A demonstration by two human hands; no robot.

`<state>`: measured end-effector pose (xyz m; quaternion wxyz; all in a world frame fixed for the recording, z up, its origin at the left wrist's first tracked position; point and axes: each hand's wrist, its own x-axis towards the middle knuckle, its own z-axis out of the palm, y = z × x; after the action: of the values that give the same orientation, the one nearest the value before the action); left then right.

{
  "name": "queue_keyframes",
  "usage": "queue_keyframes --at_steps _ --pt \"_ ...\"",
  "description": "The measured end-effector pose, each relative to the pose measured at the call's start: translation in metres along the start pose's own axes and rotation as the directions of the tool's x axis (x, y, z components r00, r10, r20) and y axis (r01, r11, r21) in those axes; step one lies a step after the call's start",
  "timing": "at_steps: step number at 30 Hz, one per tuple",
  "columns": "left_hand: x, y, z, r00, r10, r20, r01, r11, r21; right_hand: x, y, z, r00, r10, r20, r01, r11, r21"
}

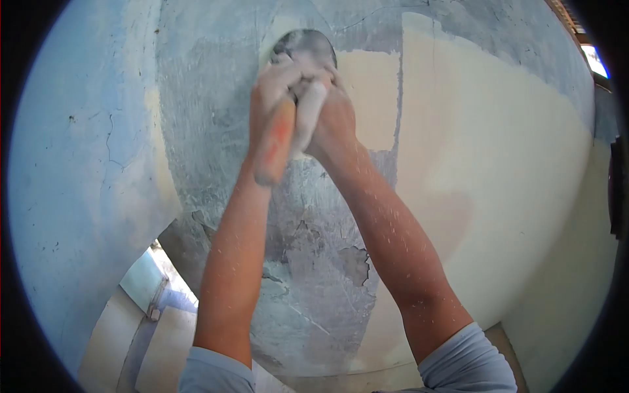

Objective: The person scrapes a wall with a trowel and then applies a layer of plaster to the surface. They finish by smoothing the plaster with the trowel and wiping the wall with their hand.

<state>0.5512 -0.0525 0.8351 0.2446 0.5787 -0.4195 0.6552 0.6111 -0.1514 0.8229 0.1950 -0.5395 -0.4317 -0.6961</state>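
Both hands are raised together at the upper middle, against a wall (216, 111) with worn grey-blue paint. My left hand (272, 88) is closed around a tool with a wooden handle (275, 144) that has a red mark and points down toward me. My right hand (334, 111) is closed beside it, its fingers blurred and pressed close to the left ones. A dark rounded part (304, 44) shows just above the hands, against the wall. A pale, dusty piece (309, 111) lies between the hands; whether it is part of the tool is unclear.
Cream-coloured coating (498, 150) covers much of the wall at the right. Paint is peeling (357, 262) below the hands. An opening (160, 281) shows at the lower left, and a dark object (616, 187) stands at the far right edge.
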Motion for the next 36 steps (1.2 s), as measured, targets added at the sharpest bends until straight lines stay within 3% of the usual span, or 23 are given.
queue_keyframes --at_steps 4,7,8,9,10,13,14,16,17,18,20,22,23,24,27,28,29,31,32,33,34,35,36 --pt "-0.022 0.006 0.003 0.998 0.057 -0.027 -0.057 0.998 0.010 -0.029 -0.021 -0.009 0.992 0.083 0.095 -0.079 0.996 -0.049" --pt "0.015 -0.011 0.001 0.998 0.055 0.026 -0.054 0.998 -0.034 0.009 0.008 -0.004 1.000 0.012 0.014 -0.012 0.999 -0.033" --pt "0.022 -0.009 0.001 0.998 0.050 0.029 -0.049 0.998 -0.034 0.038 -0.002 -0.029 0.904 0.210 0.372 -0.175 0.977 -0.126" --pt "0.029 -0.006 0.002 1.000 -0.012 0.015 0.013 0.996 -0.089 0.038 -0.002 -0.027 0.904 0.208 0.373 -0.175 0.977 -0.121" --pt "0.030 -0.003 0.002 0.997 -0.079 0.008 0.079 0.986 -0.145 0.034 -0.003 -0.025 0.957 0.120 0.263 -0.101 0.991 -0.085" --pt "-0.008 -0.003 0.003 1.000 0.026 -0.002 -0.026 1.000 0.007 -0.009 -0.004 -0.004 0.999 -0.021 0.025 0.024 0.991 -0.132" --pt "-0.024 -0.006 0.007 0.998 0.056 -0.006 -0.056 0.998 0.034 -0.023 -0.010 -0.010 0.993 0.043 0.107 -0.034 0.996 -0.081" --pt "-0.026 -0.002 0.009 0.998 0.066 0.016 -0.068 0.994 0.087 -0.019 -0.004 -0.013 0.991 0.026 0.133 -0.010 0.993 -0.116" --pt "-0.013 -0.009 0.010 0.996 0.087 -0.004 -0.087 0.995 0.040 -0.014 0.001 -0.012 0.988 0.021 0.153 0.003 0.987 -0.158" --pt "0.003 -0.011 0.010 0.997 0.068 -0.025 -0.067 0.998 0.006 0.003 0.002 -0.016 0.994 0.042 0.098 -0.035 0.997 -0.071" --pt "0.026 -0.009 0.013 0.996 0.038 -0.076 -0.042 0.998 -0.056 0.044 -0.005 -0.043 0.862 0.185 0.471 -0.075 0.967 -0.242" --pt "0.018 -0.005 0.015 0.997 0.038 -0.065 -0.041 0.998 -0.047 0.037 -0.009 -0.044 0.813 0.236 0.533 -0.077 0.950 -0.303" --pt "0.009 -0.001 0.014 0.998 0.033 -0.055 -0.035 0.999 -0.031 0.014 -0.003 -0.030 0.944 0.114 0.309 -0.063 0.983 -0.171" --pt "-0.006 0.001 0.013 1.000 0.026 -0.010 -0.026 1.000 0.003 -0.006 0.001 -0.018 0.999 0.008 0.043 -0.006 0.999 -0.043" --pt "-0.045 0.000 0.012 1.000 0.001 0.012 -0.002 0.996 0.086 -0.036 -0.010 -0.009 0.989 0.051 0.140 -0.038 0.994 -0.098" --pt "-0.038 -0.008 0.010 0.999 0.030 -0.017 -0.030 0.999 0.017 -0.034 -0.010 -0.008 0.982 0.068 0.173 -0.039 0.985 -0.168" --pt "-0.024 -0.018 0.009 0.997 0.059 -0.049 -0.062 0.996 -0.060 -0.022 -0.003 -0.002 0.992 0.043 0.120 -0.033 0.996 -0.082" --pt "0.008 -0.023 0.003 0.999 0.018 -0.043 -0.021 0.998 -0.058 0.016 0.007 0.000 0.993 -0.081 0.090 0.093 0.986 -0.140" --pt "0.022 -0.021 -0.002 0.999 -0.015 -0.043 0.011 0.996 -0.094 0.037 -0.004 -0.017 0.952 0.078 0.296 -0.042 0.991 -0.128" --pt "0.026 -0.018 -0.006 1.000 -0.022 -0.012 0.020 0.991 -0.133 0.035 -0.003 -0.013 0.952 0.080 0.296 -0.044 0.991 -0.128" --pt "0.018 -0.017 -0.005 1.000 -0.030 -0.004 0.029 0.990 -0.136 0.026 -0.003 -0.007 0.982 0.014 0.188 0.004 0.996 -0.092" --pt "0.004 -0.013 -0.005 0.999 0.021 -0.034 -0.023 0.998 -0.058 0.015 -0.003 -0.002 0.996 -0.052 0.077 0.057 0.996 -0.062" --pt "-0.011 -0.008 -0.005 0.995 0.080 -0.063 -0.078 0.997 0.021 -0.001 -0.009 -0.001 0.997 -0.034 0.073 0.039 0.996 -0.074"
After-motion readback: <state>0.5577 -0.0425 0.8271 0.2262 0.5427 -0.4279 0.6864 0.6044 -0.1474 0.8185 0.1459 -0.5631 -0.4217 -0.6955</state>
